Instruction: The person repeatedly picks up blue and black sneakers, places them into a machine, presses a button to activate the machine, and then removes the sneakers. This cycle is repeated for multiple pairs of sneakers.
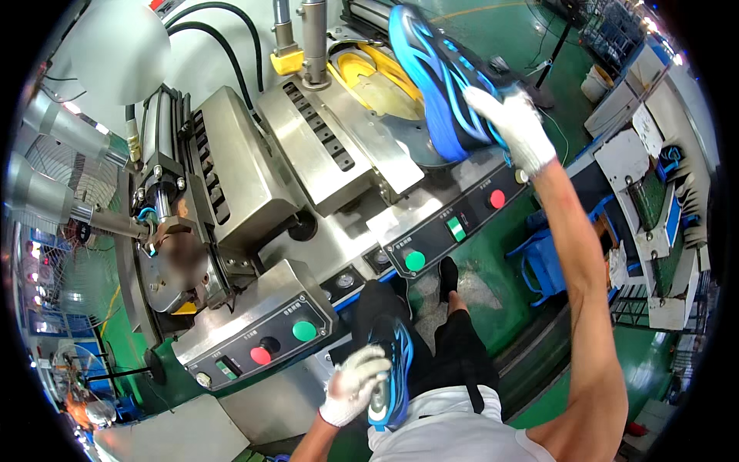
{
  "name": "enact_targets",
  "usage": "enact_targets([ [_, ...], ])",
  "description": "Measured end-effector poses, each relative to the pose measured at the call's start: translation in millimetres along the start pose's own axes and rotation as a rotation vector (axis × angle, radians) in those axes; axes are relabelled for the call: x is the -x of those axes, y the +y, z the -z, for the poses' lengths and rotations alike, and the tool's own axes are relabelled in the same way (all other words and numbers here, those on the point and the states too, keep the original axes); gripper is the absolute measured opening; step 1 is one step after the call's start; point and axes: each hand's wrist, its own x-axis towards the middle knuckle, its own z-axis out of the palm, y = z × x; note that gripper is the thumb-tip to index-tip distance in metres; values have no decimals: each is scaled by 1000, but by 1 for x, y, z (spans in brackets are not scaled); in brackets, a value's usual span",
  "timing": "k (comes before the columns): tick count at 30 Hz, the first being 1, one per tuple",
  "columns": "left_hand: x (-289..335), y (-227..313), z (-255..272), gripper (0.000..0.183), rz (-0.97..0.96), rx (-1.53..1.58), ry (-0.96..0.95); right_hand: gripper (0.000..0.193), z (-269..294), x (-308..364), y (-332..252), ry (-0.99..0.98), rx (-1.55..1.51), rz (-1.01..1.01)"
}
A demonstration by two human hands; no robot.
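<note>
Your right hand (517, 127) is clamped on one blue-and-black sneaker (443, 85), out over the machine's right station, next to the yellow-edged mould (368, 75). Can't tell if the shoe touches the plate; your thumb is hidden too. Your left hand (358, 383) has its fingers curled on a second sneaker (399, 373), down by your lap, well apart from the first. Both gloves are white knit.

Risks, my read: one-handed grip on the shoe's side, so it could twist or slip if it clips the mould or the steel post (314, 42). Your right forearm passes beside the right panel's red button (496, 199); a low elbow could bump it. The left shoe sits near the left panel's green button (304, 331), so a careless lift might knock that. Loose knit could snag on metal edges.
</note>
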Motion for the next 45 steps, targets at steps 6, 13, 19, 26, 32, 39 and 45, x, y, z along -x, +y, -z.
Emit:
enact_targets([
  [6,8,-11,7,44,-158,-32,-49,79,-96,-166,6,-370,467,21],
  [13,19,-35,2,52,-119,32,32,62,-195,-173,22,-372,818,153],
  [19,8,-28,13,57,-203,-124,-80,72,-160,-150,-7,-530,769,86],
  [26,4,-15,25,45,-311,-431,-112,77,-119,142,-26,-205,43,496],
  [32,-22,-6,4,35,-331,-399,-204,94,-165,229,41,-408,607,446],
  [39,-36,-7,-36,18,-152,-296,145,94,-88,323,45,-442,-33,121],
  [45,-85,2,-64,26,-1,-247,204,107,14,426,14,-687,-325,-113],
])
